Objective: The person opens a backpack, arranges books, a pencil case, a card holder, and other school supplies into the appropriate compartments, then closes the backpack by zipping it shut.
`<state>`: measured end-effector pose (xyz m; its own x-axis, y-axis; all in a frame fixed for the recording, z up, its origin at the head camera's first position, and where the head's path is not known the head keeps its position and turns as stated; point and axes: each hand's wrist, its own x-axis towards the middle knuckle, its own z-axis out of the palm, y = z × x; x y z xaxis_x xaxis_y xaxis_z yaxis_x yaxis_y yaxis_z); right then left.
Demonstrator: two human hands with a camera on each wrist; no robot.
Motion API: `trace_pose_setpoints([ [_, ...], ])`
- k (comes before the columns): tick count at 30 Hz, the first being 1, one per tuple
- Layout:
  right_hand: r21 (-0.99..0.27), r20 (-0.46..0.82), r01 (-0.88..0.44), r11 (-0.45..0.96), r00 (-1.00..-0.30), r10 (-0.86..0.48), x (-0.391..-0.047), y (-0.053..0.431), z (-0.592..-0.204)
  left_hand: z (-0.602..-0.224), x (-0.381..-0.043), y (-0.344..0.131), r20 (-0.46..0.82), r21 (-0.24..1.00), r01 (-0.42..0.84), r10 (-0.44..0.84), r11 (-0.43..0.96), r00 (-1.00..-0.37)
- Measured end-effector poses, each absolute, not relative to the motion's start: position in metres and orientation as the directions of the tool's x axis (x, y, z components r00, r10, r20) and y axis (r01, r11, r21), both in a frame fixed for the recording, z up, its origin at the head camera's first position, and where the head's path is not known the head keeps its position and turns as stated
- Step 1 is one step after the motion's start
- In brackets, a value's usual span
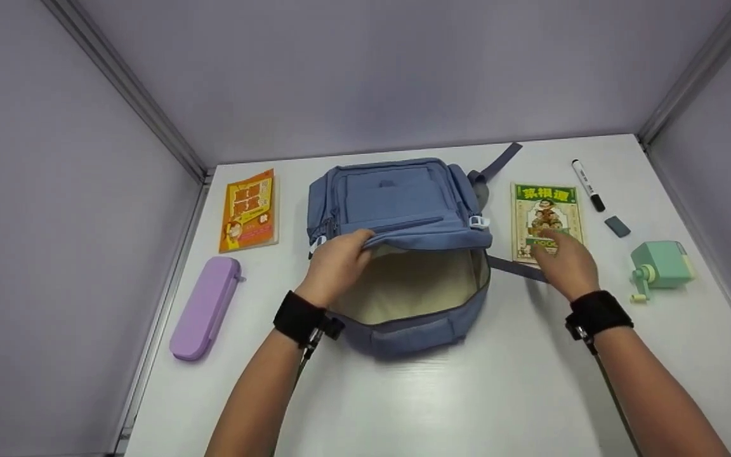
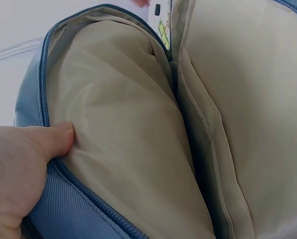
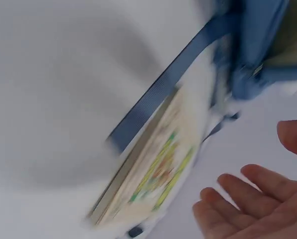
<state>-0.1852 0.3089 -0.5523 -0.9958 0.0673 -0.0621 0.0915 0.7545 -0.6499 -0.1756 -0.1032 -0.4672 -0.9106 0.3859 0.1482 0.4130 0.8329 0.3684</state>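
1. The blue backpack (image 1: 397, 197) is pinched at its edge by the left hand (image 1: 338, 265), its opening (image 1: 413, 285) spread beside those fingers.
2. The right hand (image 1: 568, 266) is held with fingers wide (thumb apart), the green-bordered book (image 1: 546, 212) just beyond them.

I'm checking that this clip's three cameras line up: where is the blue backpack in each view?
Head: the blue backpack lies at the centre, unzipped, the left hand gripping its edge.
Left wrist: it fills most of the picture, seen from above its opening.
Right wrist: upper right corner, blurred and cut off.
Shared landmark: its beige lining, only a patch in the right wrist view.
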Motion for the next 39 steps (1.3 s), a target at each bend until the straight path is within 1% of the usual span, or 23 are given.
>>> trace_pose_setpoints([
  [4, -0.534, -0.167, 0.180, 0.826, -0.980, 0.105, -0.197, 0.336, -0.564, -0.469, -0.174, -0.103, 0.121, 0.355, 0.397, 0.380, 0.846, -0.917],
  [7, -0.472, -0.249, 0.246, 0.847, -0.958, 0.140, -0.203, 0.344, -0.569, -0.471, -0.173, -0.103, 0.129, 0.341, 0.407, 0.387, 0.847, -0.913],
  [11, -0.439, -0.360, 0.358, 0.824, -0.911, 0.204, -0.211, 0.340, -0.566, -0.474, -0.172, -0.103, 0.152, 0.337, 0.424, 0.396, 0.841, -0.906],
  [15, -0.420, -0.426, 0.445, 0.791, -0.866, 0.261, -0.216, 0.331, -0.560, -0.475, -0.172, -0.102, 0.156, 0.344, 0.428, 0.399, 0.836, -0.904],
  [20, -0.407, -0.441, 0.500, 0.764, -0.840, 0.315, -0.219, 0.324, -0.561, -0.475, -0.171, -0.100, 0.151, 0.331, 0.433, 0.406, 0.838, -0.901],
  [28, -0.347, -0.386, 0.528, 0.775, -0.834, 0.395, -0.230, 0.320, -0.565, -0.474, -0.168, -0.101, 0.150, 0.334, 0.423, 0.396, 0.842, -0.906],
  [34, -0.355, -0.454, 0.599, 0.718, -0.782, 0.428, -0.237, 0.332, -0.569, -0.475, -0.168, -0.100, 0.141, 0.344, 0.428, 0.405, 0.836, -0.903],
  [39, -0.398, -0.491, 0.619, 0.677, -0.767, 0.413, -0.239, 0.343, -0.571, -0.475, -0.168, -0.101, 0.132, 0.338, 0.433, 0.414, 0.836, -0.901],
])
